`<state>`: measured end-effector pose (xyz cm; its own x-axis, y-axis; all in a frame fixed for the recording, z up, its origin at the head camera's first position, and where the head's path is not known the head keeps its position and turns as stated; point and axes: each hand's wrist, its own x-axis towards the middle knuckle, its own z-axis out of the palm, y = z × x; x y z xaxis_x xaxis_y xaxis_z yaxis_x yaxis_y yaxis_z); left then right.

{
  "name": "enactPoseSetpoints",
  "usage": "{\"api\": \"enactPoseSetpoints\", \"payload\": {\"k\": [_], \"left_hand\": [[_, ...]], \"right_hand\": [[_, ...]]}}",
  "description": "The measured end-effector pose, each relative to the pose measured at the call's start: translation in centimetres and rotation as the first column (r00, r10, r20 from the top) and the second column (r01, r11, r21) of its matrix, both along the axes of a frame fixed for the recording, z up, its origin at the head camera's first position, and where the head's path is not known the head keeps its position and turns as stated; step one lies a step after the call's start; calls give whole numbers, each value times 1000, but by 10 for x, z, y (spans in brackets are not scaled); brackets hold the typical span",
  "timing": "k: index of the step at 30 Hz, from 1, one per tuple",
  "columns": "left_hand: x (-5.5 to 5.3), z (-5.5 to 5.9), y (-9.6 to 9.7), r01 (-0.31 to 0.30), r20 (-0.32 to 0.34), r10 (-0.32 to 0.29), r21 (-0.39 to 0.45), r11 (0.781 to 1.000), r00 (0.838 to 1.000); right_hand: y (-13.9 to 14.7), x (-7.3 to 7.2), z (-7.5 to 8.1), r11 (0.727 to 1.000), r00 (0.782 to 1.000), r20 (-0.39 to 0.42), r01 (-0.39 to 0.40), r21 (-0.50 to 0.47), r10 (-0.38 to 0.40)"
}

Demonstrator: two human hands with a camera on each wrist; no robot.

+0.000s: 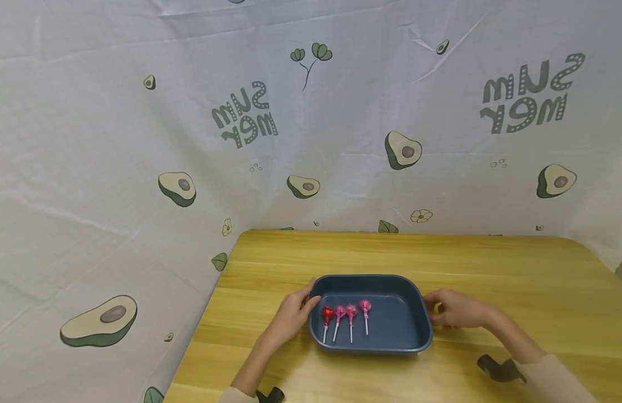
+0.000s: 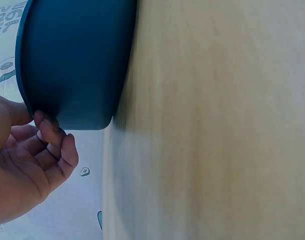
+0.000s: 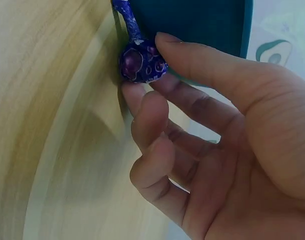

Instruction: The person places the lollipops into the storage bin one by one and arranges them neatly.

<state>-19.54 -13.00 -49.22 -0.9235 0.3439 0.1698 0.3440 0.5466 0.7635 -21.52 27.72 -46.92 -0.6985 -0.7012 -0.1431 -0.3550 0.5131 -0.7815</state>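
A dark blue rectangular tray with rounded corners sits on the wooden table. My left hand pinches its left rim between thumb and fingers. Inside the tray, toward the left, lie a red-wrapped lollipop and three pink ones, the rightmost pink lollipop a little apart, all with white sticks downward. At the tray's right wall is my right hand. In the right wrist view, its thumb and index finger are around the head of a purple-blue wrapped lollipop beside the tray; the hand hides this lollipop in the head view.
The yellow wooden table runs back to a white cloth printed with avocados and lettering. The cloth also hangs along the left side. Black wrist mounts show below each hand, such as the right mount.
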Motion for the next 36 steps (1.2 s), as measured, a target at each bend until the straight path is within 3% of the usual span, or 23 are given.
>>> {"api": "enactPoseSetpoints", "payload": {"k": [7,11,16,20,23,28,36], "left_hand": [[0,0,0,-8,-1,8,-5,1000,1000],[-1,0,1,-9,-8,9,-9,1000,1000],[-1,0,1,-9,-7,9,-5,1000,1000],[-1,-1,0,-8,-12,8,-2,1000,1000],[-2,-1,0,-6,-19,6,-5,1000,1000],[-2,-1,0,-1,-25,1,-9,1000,1000],[-1,0,0,-3,-29,3,-8,1000,1000]], "right_hand": [[0,2,-4,999,996,-91,16,35,-13],[7,1,1,1000,997,-78,6,2,-6],[21,-6,35,995,989,-120,95,23,-91],[19,-12,67,975,956,-210,219,38,-206],[4,-16,84,961,932,-264,271,59,-246],[-35,-19,91,965,931,-311,236,114,-191],[-86,-22,72,969,935,-353,105,223,-19]]}}
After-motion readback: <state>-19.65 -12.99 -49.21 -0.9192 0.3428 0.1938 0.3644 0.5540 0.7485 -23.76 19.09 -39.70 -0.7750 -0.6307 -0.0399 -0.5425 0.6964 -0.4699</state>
